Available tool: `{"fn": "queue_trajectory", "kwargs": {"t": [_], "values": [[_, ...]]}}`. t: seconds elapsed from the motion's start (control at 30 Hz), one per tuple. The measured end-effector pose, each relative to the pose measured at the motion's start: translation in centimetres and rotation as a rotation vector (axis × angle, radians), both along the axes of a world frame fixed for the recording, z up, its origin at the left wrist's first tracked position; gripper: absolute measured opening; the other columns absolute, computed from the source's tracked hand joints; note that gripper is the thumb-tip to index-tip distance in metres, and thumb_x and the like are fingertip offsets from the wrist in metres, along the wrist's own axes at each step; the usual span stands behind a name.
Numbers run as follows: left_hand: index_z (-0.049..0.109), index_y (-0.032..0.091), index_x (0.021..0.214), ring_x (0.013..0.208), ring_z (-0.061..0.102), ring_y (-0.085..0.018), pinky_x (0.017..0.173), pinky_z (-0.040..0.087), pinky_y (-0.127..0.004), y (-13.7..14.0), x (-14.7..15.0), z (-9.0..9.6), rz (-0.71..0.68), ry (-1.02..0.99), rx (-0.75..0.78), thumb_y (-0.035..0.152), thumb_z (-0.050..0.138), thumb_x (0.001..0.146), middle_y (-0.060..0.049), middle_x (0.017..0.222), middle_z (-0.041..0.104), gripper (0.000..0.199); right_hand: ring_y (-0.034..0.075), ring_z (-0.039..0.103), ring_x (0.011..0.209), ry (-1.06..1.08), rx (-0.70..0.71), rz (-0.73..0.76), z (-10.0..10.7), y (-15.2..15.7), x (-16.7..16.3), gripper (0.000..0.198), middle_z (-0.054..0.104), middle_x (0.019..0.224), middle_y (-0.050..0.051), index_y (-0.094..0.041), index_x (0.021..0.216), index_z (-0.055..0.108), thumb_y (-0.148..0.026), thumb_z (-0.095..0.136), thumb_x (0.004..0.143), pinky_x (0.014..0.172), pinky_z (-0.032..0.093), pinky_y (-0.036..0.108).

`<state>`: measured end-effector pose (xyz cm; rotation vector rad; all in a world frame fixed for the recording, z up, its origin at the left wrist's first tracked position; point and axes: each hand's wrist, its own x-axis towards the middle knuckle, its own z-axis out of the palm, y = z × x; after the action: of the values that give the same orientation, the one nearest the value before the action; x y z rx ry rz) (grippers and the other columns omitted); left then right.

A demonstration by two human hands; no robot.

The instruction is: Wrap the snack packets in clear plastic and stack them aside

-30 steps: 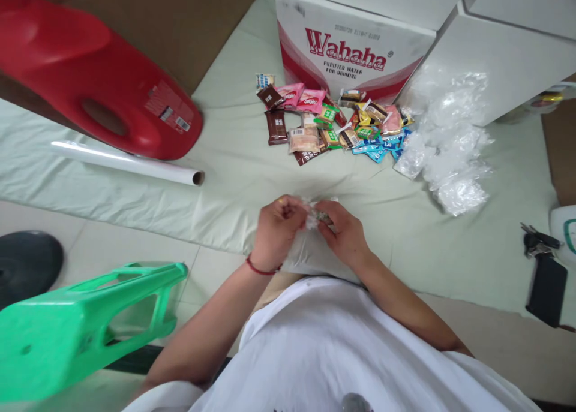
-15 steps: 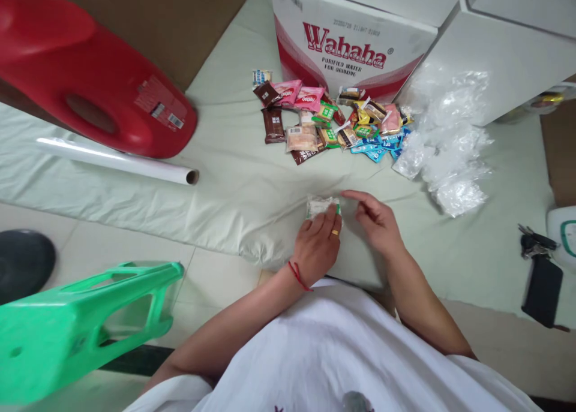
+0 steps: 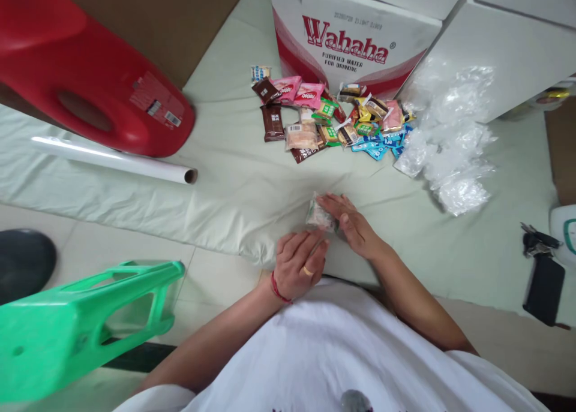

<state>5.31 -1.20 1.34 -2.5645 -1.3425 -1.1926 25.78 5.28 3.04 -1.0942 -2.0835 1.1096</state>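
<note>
Drawn back toward the body since the earlier frame is the left hand, no longer laid across the small packet; the right hand, then held off to one side, is now brought onto it. At far left a green stool is seen, then a red jug and a white roll laid on pale green cloth. Farther right, the left hand is held palm down just below the packet, fingers loosely bent; whether anything is kept beneath them, or the packet's near edge is touched, cannot be told. Next, the packet, in clear plastic, is rested on the cloth, nearer the body than a heap of wrapped snacks. Over its right side the right hand is laid, fingers nearly straight, thumb held apart, nothing gripped. Judged from this, the wrapping is being pressed or smoothed; for the next move, the packet would need to be steadied and any loose film kept down. At right, crumpled clear bags are piled, and beyond them keys and a black phone-like object are placed.
</note>
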Motion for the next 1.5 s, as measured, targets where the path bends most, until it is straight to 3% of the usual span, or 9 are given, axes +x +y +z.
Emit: {"fn": "queue_trajectory", "kwargs": {"t": [0.13,0.27,0.43,0.6,0.73,0.9,1.03,1.33,1.5], "values": [[0.049,0.013,0.153,0.151,0.049,-0.034,0.126,0.033,-0.054,1.3,0.6,-0.8,-0.007,0.184,-0.147,0.033,0.061,0.099,-0.02,0.155,0.059,0.059,0.021,0.042,0.156,0.141,-0.14,-0.044,-0.2,-0.4,-0.2,0.069,0.054,0.162,0.006,-0.033,0.169,0.03,-0.066,0.017,0.11,0.135,0.013,0.053],[0.046,0.008,0.156,0.154,0.046,-0.034,0.129,0.034,-0.051,2.9,0.9,-1.7,-0.088,0.258,-0.117,0.037,0.058,0.103,-0.023,0.157,0.055,0.061,0.019,0.034,0.16,0.411,-0.395,-0.109,-0.8,-0.5,-0.4,0.078,0.05,0.165,0.005,-0.036,0.17,0.027,-0.077,0.022,0.104,0.134,0.019,0.047],[0.049,0.011,0.153,0.15,0.051,-0.033,0.124,0.042,-0.05,4.9,0.4,-1.7,-0.14,0.329,-0.089,0.029,0.052,0.105,-0.022,0.154,0.059,0.051,0.022,0.032,0.161,0.711,-0.609,-0.278,-0.3,-0.5,-0.1,0.079,0.049,0.166,-0.001,-0.043,0.16,0.045,-0.087,0.032,0.096,0.132,0.022,0.051],[0.058,0.011,0.141,0.14,0.061,-0.033,0.117,0.048,-0.048,7.8,0.5,-1.2,-0.122,0.303,-0.191,0.018,0.05,0.103,-0.022,0.144,0.066,0.04,0.025,0.042,0.155,0.823,-0.592,-0.44,-0.2,-0.8,0.4,0.066,0.059,0.156,0.001,-0.04,0.14,0.064,-0.084,0.045,0.093,0.128,0.032,0.051],[0.057,0.014,0.134,0.118,0.07,-0.03,0.103,0.056,-0.043,8.9,0.5,0.2,0.018,-0.103,-0.584,0.033,0.069,0.092,-0.017,0.125,0.072,0.048,0.027,0.063,0.131,0.797,-0.563,-0.554,-1.0,-1.7,0.9,0.057,0.067,0.142,0.007,-0.035,0.131,0.067,-0.072,0.07,0.088,0.119,0.045,0.052],[0.06,0.019,0.111,0.088,0.069,-0.019,0.083,0.055,-0.031,7.2,2.0,2.5,-0.036,-1.14,-1.139,0.049,0.074,0.083,-0.004,0.099,0.072,0.043,0.026,0.06,0.134,0.73,-0.588,-0.464,-1.3,-3.4,-0.6,0.069,0.063,0.147,0.007,-0.035,0.138,0.064,-0.058,0.089,0.077,0.117,0.048,0.049],[0.062,0.019,0.099,0.083,0.065,-0.015,0.08,0.051,-0.028,5.8,3.5,2.4,-0.046,-1.466,-1.27,0.044,0.084,0.074,0.0,0.09,0.069,0.041,0.027,0.061,0.135,0.813,-0.676,-0.505,-0.6,-4.4,-3.2,0.07,0.067,0.143,0.004,-0.034,0.134,0.067,-0.058,0.092,0.073,0.121,0.044,0.047],[0.064,0.02,0.104,0.088,0.064,-0.017,0.082,0.05,-0.03,4.6,5.5,1.7,-0.043,-1.181,-1.309,0.045,0.087,0.071,-0.002,0.097,0.07,0.047,0.026,0.068,0.118,0.847,-0.686,-0.757,0.1,-5.6,-2.2,0.05,0.075,0.127,0.003,-0.029,0.118,0.076,-0.046,0.093,0.074,0.109,0.051,0.042],[0.066,0.02,0.112,0.102,0.067,-0.022,0.091,0.054,-0.036,3.7,3.0,1.8,0.064,-0.841,-1.135,0.045,0.072,0.083,-0.008,0.111,0.07,0.038,0.024,0.071,0.11,0.761,-0.445,-0.955,2.6,-5.4,5.2,0.046,0.077,0.119,0.004,-0.027,0.114,0.078,-0.038,0.092,0.071,0.106,0.052,0.043]]}}
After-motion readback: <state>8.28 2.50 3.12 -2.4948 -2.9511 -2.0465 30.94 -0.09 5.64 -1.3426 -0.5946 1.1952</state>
